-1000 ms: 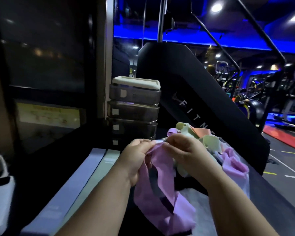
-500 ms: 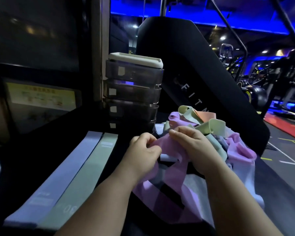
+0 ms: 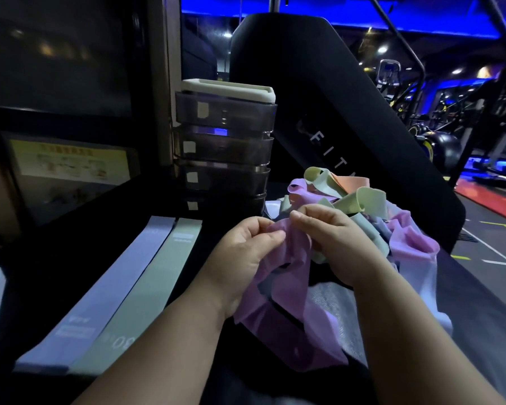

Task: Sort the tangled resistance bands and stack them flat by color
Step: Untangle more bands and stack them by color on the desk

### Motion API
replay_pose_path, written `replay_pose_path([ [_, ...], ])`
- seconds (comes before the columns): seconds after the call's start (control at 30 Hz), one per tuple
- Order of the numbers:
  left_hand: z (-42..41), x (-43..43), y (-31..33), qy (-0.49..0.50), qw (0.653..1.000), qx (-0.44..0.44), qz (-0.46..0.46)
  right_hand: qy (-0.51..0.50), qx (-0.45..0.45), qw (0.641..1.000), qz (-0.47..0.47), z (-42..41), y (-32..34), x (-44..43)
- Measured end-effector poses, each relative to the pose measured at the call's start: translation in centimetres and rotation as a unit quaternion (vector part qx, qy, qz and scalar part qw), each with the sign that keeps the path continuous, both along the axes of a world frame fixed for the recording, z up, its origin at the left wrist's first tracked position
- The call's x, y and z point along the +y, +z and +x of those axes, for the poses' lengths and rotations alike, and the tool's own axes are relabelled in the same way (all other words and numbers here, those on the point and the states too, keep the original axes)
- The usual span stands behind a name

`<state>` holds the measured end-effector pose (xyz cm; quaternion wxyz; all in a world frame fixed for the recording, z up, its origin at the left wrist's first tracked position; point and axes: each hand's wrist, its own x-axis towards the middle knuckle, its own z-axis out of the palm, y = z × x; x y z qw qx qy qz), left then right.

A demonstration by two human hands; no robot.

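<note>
While the head view has barely shifted in the last half second, I see the hands drawn closer together. The left hand (image 3: 246, 247) now pinches the top edge of the purple band (image 3: 289, 311) between thumb and fingers, and the right hand (image 3: 336, 238) curls its fingers onto the same edge just beside it. That band hangs from both hands down to the table (image 3: 56, 264), in front of the tangled pile (image 3: 360, 200). I can read "FIT" on the black pad (image 3: 348, 112) and an upside-down "30" on the green band (image 3: 146, 290); the yellow sign (image 3: 67, 162) is too blurred to read. Two bands lie flat side by side: the lavender band (image 3: 111, 282) and the green one. Four grey trays (image 3: 225, 147) stand stacked under one white lid.
</note>
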<state>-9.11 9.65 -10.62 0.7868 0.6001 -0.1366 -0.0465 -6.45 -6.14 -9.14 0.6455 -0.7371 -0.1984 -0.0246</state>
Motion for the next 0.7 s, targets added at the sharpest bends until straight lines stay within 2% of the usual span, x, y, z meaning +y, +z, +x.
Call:
replay_pose_path([
  [0.1, 0.18, 0.00, -0.09, -0.014, 0.999, 0.020, -0.048, 0.010, 0.018, 0.999, 0.036, -0.01, 0.07, 0.10],
  [0.27, 0.51, 0.32, -0.03, -0.039, 0.990, 0.032, -0.135, -0.017, -0.012, 1.000, 0.014, 0.21, -0.28, 0.43],
  [0.43, 0.76, 0.33, -0.17, 0.001, 0.991, 0.002, -0.136, -0.054, -0.038, 0.996, 0.067, -0.25, 0.32, 0.59],
  [0.6, 0.83, 0.11, -0.07, 0.039, 0.984, 0.001, -0.174, -0.041, -0.064, 0.996, 0.054, -0.49, 0.37, 0.55],
  [0.7, 1.02, 0.11, -0.13, 0.041, 0.978, 0.011, -0.206, 0.005, -0.078, 0.996, 0.032, -0.30, 0.13, 0.68],
])
